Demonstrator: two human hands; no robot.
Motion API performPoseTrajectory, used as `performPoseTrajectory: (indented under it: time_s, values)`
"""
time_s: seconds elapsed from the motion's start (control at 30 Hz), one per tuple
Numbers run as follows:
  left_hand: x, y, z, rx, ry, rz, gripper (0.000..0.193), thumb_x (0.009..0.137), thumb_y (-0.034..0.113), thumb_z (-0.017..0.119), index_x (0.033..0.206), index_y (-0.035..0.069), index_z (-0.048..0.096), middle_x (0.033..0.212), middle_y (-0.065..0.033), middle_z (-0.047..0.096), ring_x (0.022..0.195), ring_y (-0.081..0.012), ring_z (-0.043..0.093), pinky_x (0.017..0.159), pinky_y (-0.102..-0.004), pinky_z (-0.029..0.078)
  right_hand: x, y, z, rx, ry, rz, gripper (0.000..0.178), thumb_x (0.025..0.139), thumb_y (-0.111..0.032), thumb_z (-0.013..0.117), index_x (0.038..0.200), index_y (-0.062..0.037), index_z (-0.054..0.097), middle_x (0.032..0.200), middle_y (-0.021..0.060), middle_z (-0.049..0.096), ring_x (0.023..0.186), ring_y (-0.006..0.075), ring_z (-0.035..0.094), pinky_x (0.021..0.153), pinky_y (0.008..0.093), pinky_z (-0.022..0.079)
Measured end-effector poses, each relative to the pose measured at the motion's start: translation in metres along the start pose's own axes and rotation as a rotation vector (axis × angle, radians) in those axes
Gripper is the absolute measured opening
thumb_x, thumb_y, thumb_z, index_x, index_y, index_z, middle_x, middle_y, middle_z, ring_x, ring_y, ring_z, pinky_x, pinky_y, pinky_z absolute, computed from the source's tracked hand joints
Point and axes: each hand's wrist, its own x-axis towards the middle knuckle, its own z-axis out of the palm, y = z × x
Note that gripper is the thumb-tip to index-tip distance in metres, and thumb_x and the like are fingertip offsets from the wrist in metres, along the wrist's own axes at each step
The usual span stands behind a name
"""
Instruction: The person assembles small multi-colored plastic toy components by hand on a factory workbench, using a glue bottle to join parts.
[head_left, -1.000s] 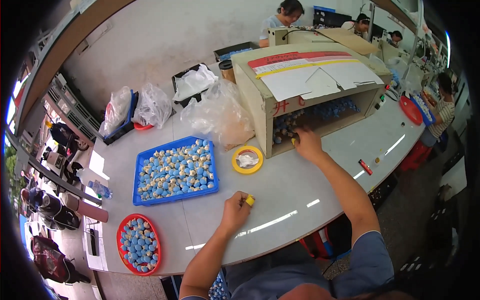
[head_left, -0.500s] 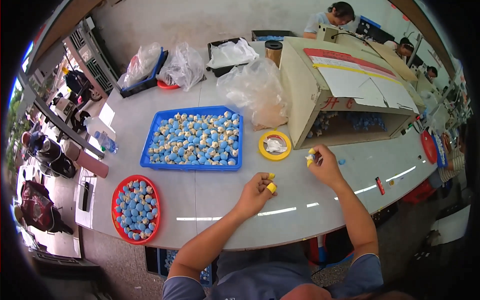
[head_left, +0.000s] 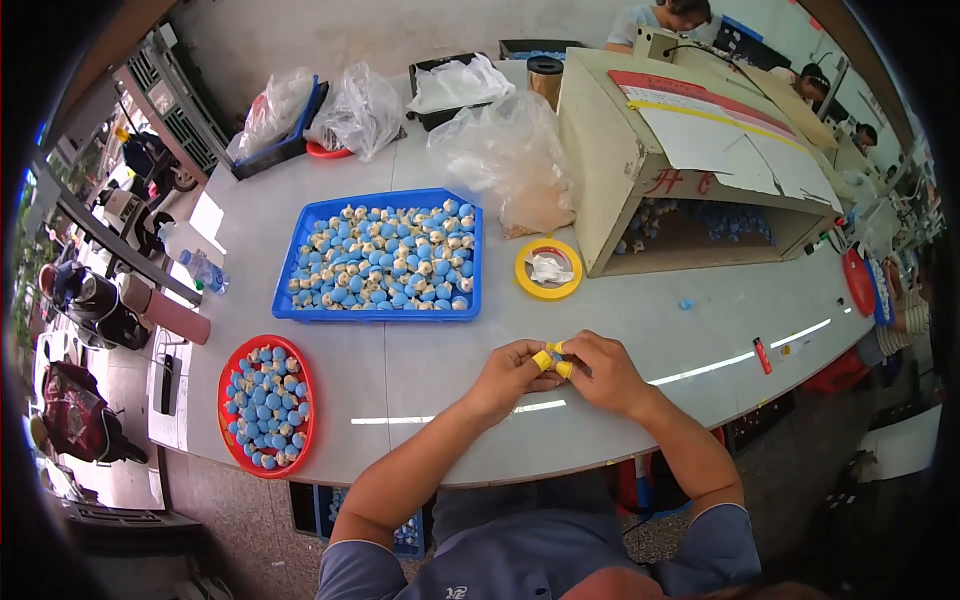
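My left hand (head_left: 510,380) and my right hand (head_left: 606,378) meet over the near middle of the table, with yellow tape wrapped on several fingertips. Between the pinched fingertips is a small bluish piece (head_left: 557,357), mostly covered by the fingers. Both hands are closed around it. Beyond them lies a yellow ring-shaped dish (head_left: 527,286) with crumpled white material inside. A blue tray (head_left: 380,315) full of small blue-and-cream round pieces is farther left. A red round tray (head_left: 309,425) with more such pieces stands near the left front edge.
At the right stands a beige box (head_left: 610,165) with an open front and blue pieces inside. A loose blue piece (head_left: 686,304) and a small red object (head_left: 762,356) lie on the tabletop. Plastic bags (head_left: 500,160), black trays and a dark-lidded cup (head_left: 545,78) are behind. People work beyond.
My right hand has come left and nearer from before the box, bringing its small piece to my left hand. My left hand has moved slightly, and the fingertips of both now meet.
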Motion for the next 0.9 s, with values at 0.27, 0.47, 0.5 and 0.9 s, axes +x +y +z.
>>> performPoseTrajectory:
  time_s: [0.27, 0.47, 0.5, 0.9]
  values:
    - [0.002, 0.002, 0.007, 0.061, -0.074, 0.012, 0.028, 0.093, 0.005, 0.055, 0.118, -0.007, 0.051, 0.112, -0.0148, 0.061, 0.101, -0.0229, 0.064, 0.090, -0.0282, 0.052, -0.006, 0.003, -0.005, 0.098, 0.052, 0.053, 0.023, 0.077, 0.004, 0.062, 0.099, 0.0002, 0.055, 0.085, 0.0128, 0.059, 0.072, 0.0289, 0.061, 0.063, 0.0349, 0.050]
    - [0.000, 0.006, -0.004, -0.001, 0.020, -0.041, 0.027, 0.090, 0.005, 0.061, 0.114, -0.004, 0.052, 0.108, -0.0150, 0.063, 0.098, -0.0232, 0.065, 0.086, -0.0288, 0.054, -0.049, 0.008, -0.047, 0.084, 0.457, 0.170, 0.023, 0.081, 0.006, 0.059, 0.103, 0.0007, 0.056, 0.086, 0.0081, 0.060, 0.071, 0.0154, 0.059, 0.060, 0.0250, 0.047]
    - [-0.003, 0.007, -0.006, 0.003, 0.054, -0.031, 0.026, 0.090, 0.005, 0.061, 0.113, -0.004, 0.052, 0.107, -0.0149, 0.063, 0.097, -0.0229, 0.066, 0.085, -0.0283, 0.054, -0.062, 0.013, -0.060, 0.004, 0.576, 0.249, 0.024, 0.082, 0.005, 0.059, 0.106, 0.0013, 0.055, 0.088, 0.0085, 0.061, 0.072, 0.0142, 0.059, 0.062, 0.0248, 0.047]
    - [0.000, 0.008, 0.001, 0.050, 0.039, -0.099, 0.033, 0.089, -0.001, 0.059, 0.119, -0.010, 0.049, 0.112, -0.0204, 0.061, 0.098, -0.0267, 0.065, 0.090, -0.0313, 0.054, -0.216, 0.140, -0.213, -0.721, 1.043, 1.325, 0.069, 0.075, -0.033, 0.073, 0.129, -0.0001, 0.045, 0.131, 0.0208, 0.044, 0.126, 0.0361, 0.040, 0.101, 0.0450, 0.035]
